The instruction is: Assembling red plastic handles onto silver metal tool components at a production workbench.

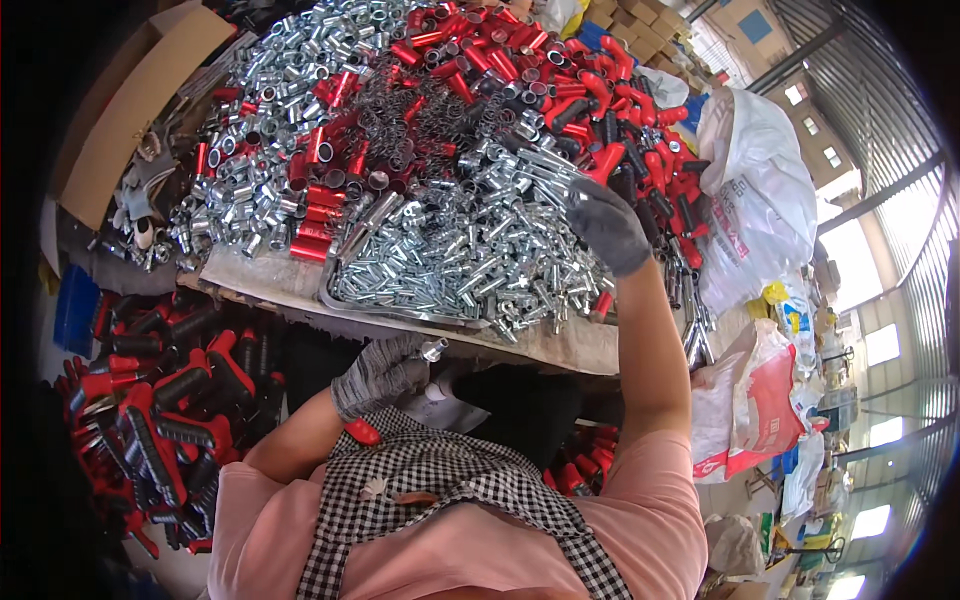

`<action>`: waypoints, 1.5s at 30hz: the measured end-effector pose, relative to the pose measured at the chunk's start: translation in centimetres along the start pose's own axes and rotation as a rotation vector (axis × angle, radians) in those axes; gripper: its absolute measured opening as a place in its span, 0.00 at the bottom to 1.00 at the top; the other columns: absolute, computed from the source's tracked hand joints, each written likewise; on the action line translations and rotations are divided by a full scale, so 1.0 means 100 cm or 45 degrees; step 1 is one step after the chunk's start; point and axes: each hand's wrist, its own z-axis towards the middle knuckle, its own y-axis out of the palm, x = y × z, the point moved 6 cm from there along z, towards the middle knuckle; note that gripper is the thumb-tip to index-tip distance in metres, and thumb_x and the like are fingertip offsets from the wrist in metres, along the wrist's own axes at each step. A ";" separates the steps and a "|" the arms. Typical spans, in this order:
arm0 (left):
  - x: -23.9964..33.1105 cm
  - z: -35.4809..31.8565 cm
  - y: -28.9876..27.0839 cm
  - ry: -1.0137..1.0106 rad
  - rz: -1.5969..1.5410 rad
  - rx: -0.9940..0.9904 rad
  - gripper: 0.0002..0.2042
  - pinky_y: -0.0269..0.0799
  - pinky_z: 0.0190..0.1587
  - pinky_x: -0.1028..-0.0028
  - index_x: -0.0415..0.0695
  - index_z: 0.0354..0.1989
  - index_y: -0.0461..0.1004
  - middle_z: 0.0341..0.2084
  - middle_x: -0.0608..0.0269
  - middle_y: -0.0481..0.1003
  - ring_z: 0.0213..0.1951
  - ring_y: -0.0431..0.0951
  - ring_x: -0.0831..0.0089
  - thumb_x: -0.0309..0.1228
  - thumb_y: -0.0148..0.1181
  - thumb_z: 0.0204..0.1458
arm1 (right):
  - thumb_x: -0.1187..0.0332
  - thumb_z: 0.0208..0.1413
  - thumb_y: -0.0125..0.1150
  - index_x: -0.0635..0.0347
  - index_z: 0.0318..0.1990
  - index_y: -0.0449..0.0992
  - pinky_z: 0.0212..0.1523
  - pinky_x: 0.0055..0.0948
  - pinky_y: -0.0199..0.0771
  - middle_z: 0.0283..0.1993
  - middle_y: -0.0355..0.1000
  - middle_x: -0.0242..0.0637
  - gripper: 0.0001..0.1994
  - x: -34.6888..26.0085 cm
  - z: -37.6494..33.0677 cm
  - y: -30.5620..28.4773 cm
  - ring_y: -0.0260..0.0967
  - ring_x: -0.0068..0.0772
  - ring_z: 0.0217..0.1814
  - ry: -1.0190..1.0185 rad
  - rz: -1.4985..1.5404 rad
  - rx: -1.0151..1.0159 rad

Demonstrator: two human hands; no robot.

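My left hand [382, 376], in a grey knit glove, is closed in front of the table's near edge. A silver metal sleeve [434, 349] sticks out past its fingertips, and a red plastic end [362, 432] shows below the wrist. Whether these two are one piece is hidden by the hand. My right hand [608, 230], in a dark grey glove, reaches over the right part of the pile. Its fingers are at the ends of long silver rods [545, 172], beside red-and-black handles [606, 160]; their grip is hidden. Small silver pins and fittings [440, 250] fill a metal tray [400, 314] between the hands.
Silver sleeves [270, 130] heap up at the left, with dark springs [400, 125] and red tubes [490, 60] behind the tray. Many red-and-black handles [165, 420] lie low at my left. A cardboard box [140, 110] stands far left; white sacks [755, 190] stand right.
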 end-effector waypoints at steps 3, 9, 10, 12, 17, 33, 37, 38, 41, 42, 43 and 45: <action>0.019 -0.003 0.007 -0.032 0.038 0.016 0.25 0.68 0.52 0.67 0.43 0.59 0.65 0.49 0.53 0.72 0.50 0.74 0.63 0.31 0.59 0.51 | 0.73 0.55 0.52 0.66 0.47 0.71 0.35 0.27 0.72 0.50 0.68 0.48 0.12 -0.011 -0.029 0.057 0.71 0.32 0.39 0.016 -0.127 0.053; 0.033 0.002 0.012 0.378 0.516 0.145 0.28 0.67 0.57 0.69 0.42 0.58 0.66 0.52 0.55 0.72 0.56 0.70 0.68 0.30 0.66 0.47 | 0.71 0.42 0.64 0.57 0.45 0.71 0.23 0.22 0.63 0.35 0.72 0.37 0.19 0.021 -0.085 0.131 0.65 0.26 0.28 0.385 0.451 0.335; 0.048 0.000 0.013 0.291 0.622 0.235 0.27 0.70 0.53 0.71 0.42 0.56 0.68 0.49 0.56 0.74 0.52 0.74 0.70 0.31 0.68 0.45 | 0.71 0.43 0.66 0.57 0.40 0.72 0.24 0.21 0.64 0.36 0.72 0.36 0.15 0.025 -0.088 0.141 0.65 0.25 0.29 0.395 0.440 0.191; 0.053 -0.004 0.013 0.295 0.629 0.339 0.24 0.71 0.51 0.72 0.42 0.52 0.71 0.44 0.57 0.76 0.48 0.76 0.70 0.31 0.68 0.45 | 0.69 0.45 0.66 0.58 0.35 0.72 0.25 0.21 0.64 0.34 0.72 0.36 0.11 0.034 -0.101 0.160 0.65 0.24 0.28 0.454 0.327 0.316; 0.035 -0.006 0.012 0.160 0.816 0.316 0.20 0.73 0.39 0.65 0.42 0.43 0.74 0.31 0.52 0.77 0.36 0.79 0.56 0.42 0.65 0.46 | 0.60 0.49 0.66 0.67 0.39 0.77 0.30 0.21 0.66 0.31 0.74 0.35 0.17 0.057 -0.128 0.194 0.67 0.23 0.29 0.554 0.206 0.384; 0.020 0.005 0.042 0.108 0.836 -0.020 0.16 0.73 0.39 0.69 0.41 0.41 0.73 0.31 0.56 0.76 0.34 0.78 0.62 0.37 0.65 0.47 | 0.77 0.45 0.61 0.58 0.43 0.71 0.40 0.29 0.72 0.41 0.72 0.42 0.15 -0.019 -0.103 0.185 0.71 0.33 0.41 -0.067 -0.430 0.010; 0.003 -0.001 0.048 0.074 0.658 -0.134 0.21 0.73 0.40 0.63 0.42 0.44 0.71 0.32 0.50 0.75 0.37 0.77 0.53 0.40 0.65 0.46 | 0.80 0.46 0.57 0.57 0.44 0.76 0.47 0.36 0.72 0.43 0.72 0.41 0.15 -0.016 -0.102 0.233 0.71 0.42 0.46 -0.186 -0.980 -0.596; 0.000 -0.003 0.048 0.124 0.737 -0.122 0.20 0.73 0.41 0.63 0.42 0.45 0.70 0.33 0.50 0.75 0.39 0.77 0.53 0.40 0.65 0.46 | 0.81 0.46 0.56 0.57 0.44 0.76 0.47 0.38 0.72 0.43 0.72 0.40 0.16 -0.015 -0.105 0.244 0.71 0.43 0.46 -0.335 -1.127 -0.739; 0.003 -0.008 0.043 0.172 0.811 -0.076 0.20 0.74 0.41 0.63 0.42 0.45 0.70 0.34 0.50 0.75 0.39 0.77 0.53 0.38 0.65 0.46 | 0.73 0.48 0.60 0.58 0.44 0.76 0.46 0.38 0.73 0.41 0.74 0.43 0.13 -0.015 -0.102 0.244 0.73 0.45 0.43 -0.065 -1.287 -0.656; 0.004 -0.010 0.043 0.170 0.805 -0.065 0.20 0.74 0.41 0.63 0.42 0.45 0.70 0.34 0.50 0.75 0.39 0.77 0.53 0.38 0.65 0.46 | 0.70 0.49 0.61 0.59 0.43 0.76 0.45 0.38 0.73 0.41 0.74 0.44 0.13 -0.007 -0.102 0.237 0.74 0.46 0.42 0.202 -1.338 -0.576; 0.008 -0.010 0.047 0.237 0.802 -0.049 0.19 0.74 0.41 0.63 0.42 0.45 0.71 0.33 0.50 0.75 0.38 0.77 0.52 0.38 0.64 0.47 | 0.70 0.49 0.61 0.59 0.43 0.76 0.45 0.38 0.73 0.41 0.74 0.44 0.13 -0.003 -0.102 0.238 0.74 0.46 0.42 0.205 -1.340 -0.579; 0.006 -0.010 0.047 0.308 0.793 -0.038 0.19 0.74 0.40 0.63 0.41 0.44 0.71 0.33 0.49 0.75 0.38 0.77 0.51 0.38 0.64 0.47 | 0.62 0.47 0.66 0.59 0.51 0.72 0.47 0.40 0.72 0.41 0.75 0.48 0.23 0.014 -0.104 0.234 0.74 0.50 0.41 0.390 -1.317 -0.536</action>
